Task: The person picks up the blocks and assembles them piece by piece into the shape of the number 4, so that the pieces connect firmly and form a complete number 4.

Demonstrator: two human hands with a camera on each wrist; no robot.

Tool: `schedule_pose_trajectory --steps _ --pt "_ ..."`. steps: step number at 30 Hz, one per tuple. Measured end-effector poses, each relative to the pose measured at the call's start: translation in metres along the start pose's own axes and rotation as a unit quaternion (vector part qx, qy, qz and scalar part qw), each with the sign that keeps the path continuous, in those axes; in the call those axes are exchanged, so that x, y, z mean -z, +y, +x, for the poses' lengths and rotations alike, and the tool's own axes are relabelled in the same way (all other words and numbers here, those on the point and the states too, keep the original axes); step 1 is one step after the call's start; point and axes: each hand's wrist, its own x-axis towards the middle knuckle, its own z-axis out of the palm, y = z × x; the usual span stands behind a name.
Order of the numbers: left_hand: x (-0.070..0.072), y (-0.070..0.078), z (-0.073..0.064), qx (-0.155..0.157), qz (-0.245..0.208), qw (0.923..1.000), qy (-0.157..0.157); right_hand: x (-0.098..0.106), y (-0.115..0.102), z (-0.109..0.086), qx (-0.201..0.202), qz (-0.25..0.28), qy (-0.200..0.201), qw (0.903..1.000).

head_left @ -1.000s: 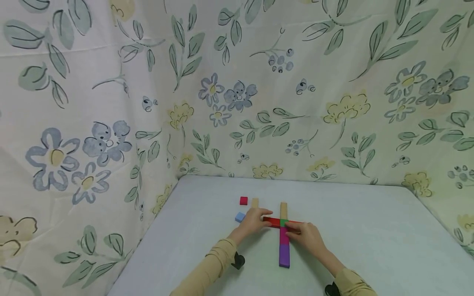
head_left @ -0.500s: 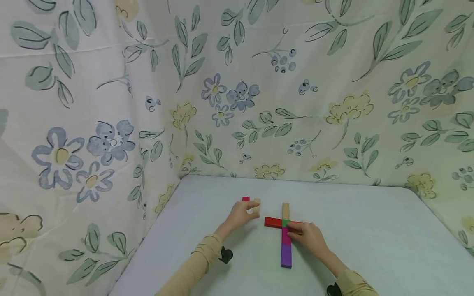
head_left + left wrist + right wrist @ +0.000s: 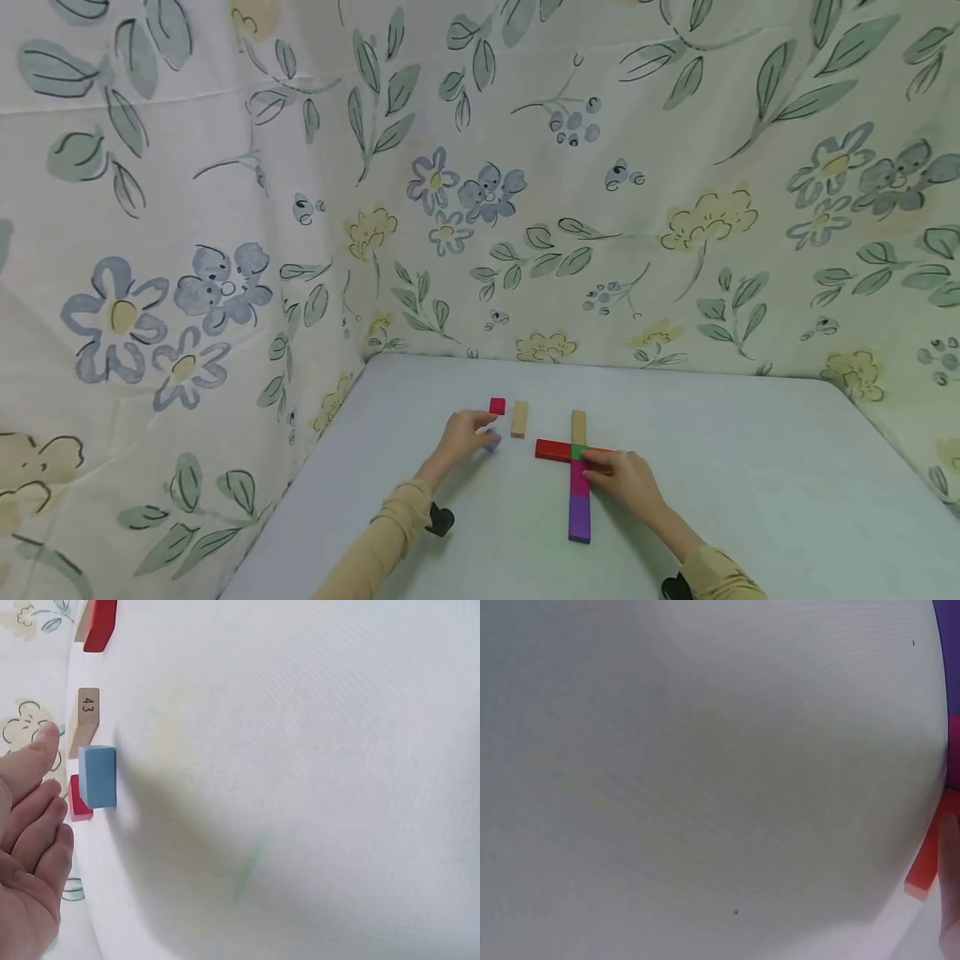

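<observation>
My left hand (image 3: 461, 437) is beside a small blue block (image 3: 492, 441), thumb and fingers spread. In the left wrist view the blue block (image 3: 99, 777) stands a little apart from the fingertips. My right hand (image 3: 628, 483) rests at the middle of a cross of flat blocks, its fingertips by a green block (image 3: 578, 451). One finger lies over an orange-red block (image 3: 924, 859) in the right wrist view. The cross also has a red block (image 3: 553, 451), a wooden block (image 3: 579, 426), a magenta block (image 3: 580, 479) and a purple block (image 3: 579, 518).
A small red block (image 3: 497, 406) and a loose wooden block (image 3: 520, 419) lie behind the blue one. The white table (image 3: 720, 467) meets a flower-patterned cloth (image 3: 630, 192) at its back and left.
The left hand has left the red arm of the cross and moved left to the blue block, uncovering the loose wooden block. The right hand has stayed at the cross.
</observation>
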Motion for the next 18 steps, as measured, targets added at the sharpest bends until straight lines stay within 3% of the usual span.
schedule_pose_trajectory --steps 7,18 --pt "-0.004 -0.009 -0.005 0.011 -0.012 0.9998 0.011 -0.002 0.002 0.001 0.003 0.000 0.001 1.0000" --pt "-0.010 -0.023 -0.007 0.010 0.021 0.9995 0.023 -0.003 0.003 -0.001 0.016 0.005 0.016 0.9997"
